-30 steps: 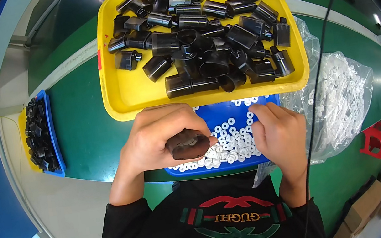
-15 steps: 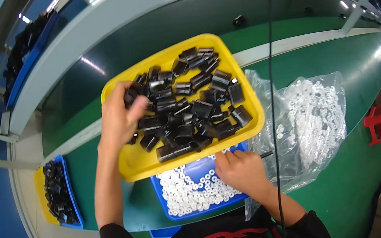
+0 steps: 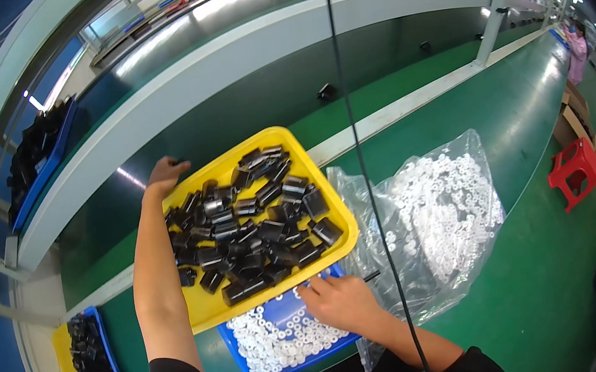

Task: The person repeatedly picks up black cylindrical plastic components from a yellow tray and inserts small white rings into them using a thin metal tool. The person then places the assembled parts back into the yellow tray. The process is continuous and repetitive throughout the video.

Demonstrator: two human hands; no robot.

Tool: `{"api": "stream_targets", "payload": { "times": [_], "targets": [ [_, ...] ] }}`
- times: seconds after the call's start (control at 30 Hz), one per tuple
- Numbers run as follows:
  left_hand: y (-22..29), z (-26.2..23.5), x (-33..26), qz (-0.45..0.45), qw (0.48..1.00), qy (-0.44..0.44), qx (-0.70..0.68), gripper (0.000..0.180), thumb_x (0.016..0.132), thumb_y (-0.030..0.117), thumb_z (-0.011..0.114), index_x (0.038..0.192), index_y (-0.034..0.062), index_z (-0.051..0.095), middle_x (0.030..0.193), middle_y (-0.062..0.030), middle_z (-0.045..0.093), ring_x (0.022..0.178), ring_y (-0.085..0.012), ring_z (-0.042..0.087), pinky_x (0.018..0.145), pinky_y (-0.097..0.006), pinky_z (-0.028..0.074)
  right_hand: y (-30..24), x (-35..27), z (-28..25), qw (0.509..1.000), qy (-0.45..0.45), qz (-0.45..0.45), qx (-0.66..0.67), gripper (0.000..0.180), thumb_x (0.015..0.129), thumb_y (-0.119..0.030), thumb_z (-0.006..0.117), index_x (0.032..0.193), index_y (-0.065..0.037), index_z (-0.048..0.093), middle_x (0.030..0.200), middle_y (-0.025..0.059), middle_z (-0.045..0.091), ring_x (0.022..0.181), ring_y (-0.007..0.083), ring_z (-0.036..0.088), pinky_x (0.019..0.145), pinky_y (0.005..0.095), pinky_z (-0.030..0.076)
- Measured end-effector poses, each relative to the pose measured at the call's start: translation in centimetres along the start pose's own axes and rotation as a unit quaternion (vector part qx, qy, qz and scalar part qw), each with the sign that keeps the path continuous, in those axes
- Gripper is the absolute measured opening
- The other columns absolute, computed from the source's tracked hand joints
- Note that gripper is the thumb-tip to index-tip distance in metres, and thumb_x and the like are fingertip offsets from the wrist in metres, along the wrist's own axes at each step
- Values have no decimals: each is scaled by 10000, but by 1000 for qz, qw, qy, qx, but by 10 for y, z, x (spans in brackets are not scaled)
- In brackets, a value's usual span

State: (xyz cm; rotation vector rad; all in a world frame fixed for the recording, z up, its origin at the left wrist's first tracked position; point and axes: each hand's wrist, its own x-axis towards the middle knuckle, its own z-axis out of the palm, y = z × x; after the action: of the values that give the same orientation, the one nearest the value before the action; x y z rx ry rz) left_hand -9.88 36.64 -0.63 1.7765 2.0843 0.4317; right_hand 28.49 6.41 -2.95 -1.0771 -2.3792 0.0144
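A yellow tray (image 3: 347,243) full of black plastic housings (image 3: 248,239) rests tilted over the far part of a blue tray (image 3: 239,358) of small white rings (image 3: 277,343). My left hand (image 3: 165,177) is past the yellow tray's far left edge, above the dark belt. Its fingers are closed on a black plastic housing (image 3: 179,161), only partly visible. Over the blue tray's right side, my right hand (image 3: 337,303) curls round a thin black rod-like tool (image 3: 373,275), whose end sticks out beyond the knuckles. Whether its fingertips also pinch a ring, I cannot tell.
A clear plastic bag (image 3: 442,223) of white rings lies to the right. The dark belt (image 3: 249,102) runs behind a pale rail, with a few black pieces on it. More filled trays stand at left (image 3: 94,363). A black cable (image 3: 355,126) hangs across the view. A red stool (image 3: 575,172) is at right.
My left hand has moved from inside the yellow tray out over its far left edge with a black housing. The view has tilted up. My right hand remains over the blue tray.
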Motion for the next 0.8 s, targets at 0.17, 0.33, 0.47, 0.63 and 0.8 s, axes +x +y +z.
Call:
{"api": "stream_targets", "payload": {
  "times": [0.17, 0.33, 0.47, 0.63, 0.8],
  "targets": [
    [5, -10, -18, -66, 997, -41, 18, 675, 805, 483, 734, 1240, -15, 601, 1234, -207, 625, 1133, -311, 604, 956, -382, 468, -2, 2, 6, 1000, -6, 14, 6, 266, 686, -146, 661, 942, -74, 643, 796, 26, 564, 576, 146, 641, 479, 289, 522],
    [31, -24, -69, 135, 977, 137, 96, 419, 841, 301, 706, 1160, 42, 621, 1132, -172, 615, 1066, -340, 591, 927, -429, 462, -3, 2, 5, 1000, -10, 13, 20, 264, 690, -138, 661, 946, -73, 647, 771, 18, 565, 564, 139, 630, 479, 284, 520],
    [82, -16, -169, 213, 958, 150, 117, 175, 820, 121, 662, 962, 25, 630, 888, -138, 621, 904, -321, 595, 819, -417, 475, 3, -5, 2, 999, -16, 30, 27, 257, 691, -140, 664, 939, -74, 647, 749, 12, 559, 557, 137, 623, 482, 281, 514],
    [61, -12, -264, 129, 982, 120, 73, 170, 797, 53, 657, 957, 9, 618, 823, -118, 609, 780, -279, 600, 729, -387, 484, -2, 6, -2, 998, -18, 5, 57, 166, 721, -137, 644, 867, -69, 605, 745, 29, 557, 577, 151, 638, 487, 287, 509],
    [57, 4, -288, 80, 995, 61, 21, 294, 792, 42, 669, 1077, 28, 595, 864, -125, 605, 852, -305, 615, 753, -401, 495, -2, 9, -5, 997, -39, 3, 63, 146, 733, -126, 632, 858, -59, 595, 773, 42, 563, 607, 158, 649, 509, 289, 516]
  ]
}}
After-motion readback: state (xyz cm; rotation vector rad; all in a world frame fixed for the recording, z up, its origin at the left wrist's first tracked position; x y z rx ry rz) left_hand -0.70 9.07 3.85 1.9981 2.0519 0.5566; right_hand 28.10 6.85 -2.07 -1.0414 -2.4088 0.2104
